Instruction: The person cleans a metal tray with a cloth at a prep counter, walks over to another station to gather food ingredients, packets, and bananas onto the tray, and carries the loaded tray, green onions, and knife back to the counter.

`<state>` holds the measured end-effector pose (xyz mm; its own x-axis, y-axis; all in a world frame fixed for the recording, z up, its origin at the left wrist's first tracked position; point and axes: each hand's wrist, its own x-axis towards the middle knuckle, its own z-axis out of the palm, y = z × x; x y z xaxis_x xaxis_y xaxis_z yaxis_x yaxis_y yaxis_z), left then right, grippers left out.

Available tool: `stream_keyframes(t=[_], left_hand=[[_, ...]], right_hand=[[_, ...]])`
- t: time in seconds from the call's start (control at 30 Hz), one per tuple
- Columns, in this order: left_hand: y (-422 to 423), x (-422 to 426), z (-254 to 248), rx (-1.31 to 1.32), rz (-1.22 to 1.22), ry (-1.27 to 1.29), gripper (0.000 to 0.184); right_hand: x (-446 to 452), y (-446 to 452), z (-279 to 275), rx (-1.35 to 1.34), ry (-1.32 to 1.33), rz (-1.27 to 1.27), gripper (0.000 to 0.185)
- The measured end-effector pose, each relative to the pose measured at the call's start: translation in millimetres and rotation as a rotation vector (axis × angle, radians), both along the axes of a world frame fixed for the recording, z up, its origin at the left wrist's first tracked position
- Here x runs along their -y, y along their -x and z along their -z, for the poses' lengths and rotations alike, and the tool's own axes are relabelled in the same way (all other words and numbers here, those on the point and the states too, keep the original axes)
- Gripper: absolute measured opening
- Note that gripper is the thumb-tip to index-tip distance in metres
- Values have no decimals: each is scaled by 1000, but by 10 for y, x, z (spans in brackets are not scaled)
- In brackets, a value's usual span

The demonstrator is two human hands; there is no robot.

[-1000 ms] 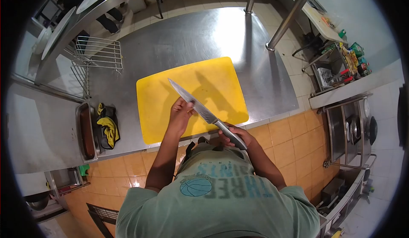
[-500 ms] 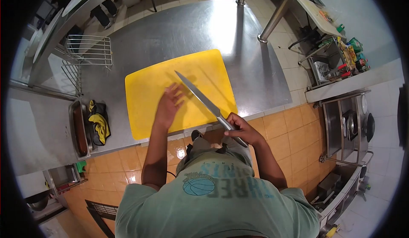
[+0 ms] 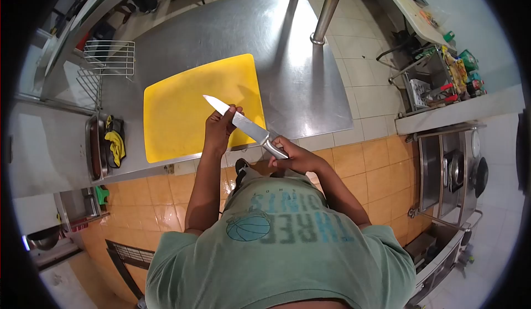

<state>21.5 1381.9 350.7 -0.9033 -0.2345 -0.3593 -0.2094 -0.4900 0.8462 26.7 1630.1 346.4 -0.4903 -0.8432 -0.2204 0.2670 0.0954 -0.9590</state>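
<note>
A long kitchen knife is held slantwise over the near right part of a yellow cutting board, its tip pointing to the far left. My right hand is wrapped round the metal handle. Partway along the blade, my left hand pinches it between thumb and fingers, with the tip sticking out beyond. The board lies on a steel table, and nothing rests on its surface.
A wire rack stands at the table's far left. Near the left edge lie a black and yellow cloth and a long metal pan. Steel posts rise at the back right. A metal trolley stands at the right.
My left hand has gone from spread over the board to pinching the blade. The knife has been drawn nearer my body. The whole view has shifted, with the board now further left.
</note>
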Motion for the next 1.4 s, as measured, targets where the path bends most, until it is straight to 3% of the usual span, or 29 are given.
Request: stream_keyframes(t=[0.17, 0.27, 0.33, 0.43, 0.47, 0.5, 0.57, 0.67, 0.8, 0.9, 1.0, 1.1, 1.13, 1.23, 1.3, 1.4], left_hand=[[-2, 91, -18, -31, -191, -9, 18], [-59, 239, 165, -128, -322, -82, 24], [-124, 297, 209, -173, -419, -155, 30], [-226, 135, 221, -115, -470, -275, 39], [-279, 25, 192, -104, -336, -228, 47], [-337, -103, 153, -152, -187, -231, 43], [-325, -431, -32, 3, -134, -118, 32], [-325, -423, 119, 17, -111, -12, 18], [-368, 91, 106, -39, -299, -18, 16], [-449, 482, 31, -98, -410, -38, 17], [-399, 556, 60, -125, -505, -124, 21], [-302, 326, -171, -102, -369, -184, 29], [-256, 264, -158, -82, -202, -171, 36], [-146, 79, -247, 94, 27, 88, 28], [35, 245, 71, -1, 122, 87, 21], [341, 289, 78, -9, 57, -18, 12]], right_hand=[[-225, 83, -41, 182, -73, -171, 32], [-398, 131, 18, 76, -26, -235, 34], [-460, 153, -59, 164, -95, -230, 34], [-510, 179, -89, 170, -108, -211, 34], [-510, 182, -85, 152, -96, -202, 35], [-499, 174, -78, 169, -74, -205, 36], [-472, 222, -61, 185, -31, -203, 39], [-399, 269, -81, 206, -72, -239, 29], [-169, 141, -112, 123, -118, -230, 34], [-168, 10, 70, -103, -138, -227, 36], [-310, -6, -57, 69, -169, -197, 36], [-293, -65, 52, 90, -109, -113, 33], [-214, -68, -27, 97, -94, -84, 32], [56, -68, 11, 118, -42, 3, 22], [156, -27, 121, 29, -39, 34, 27], [118, -91, 32, 44, -29, 147, 30]])
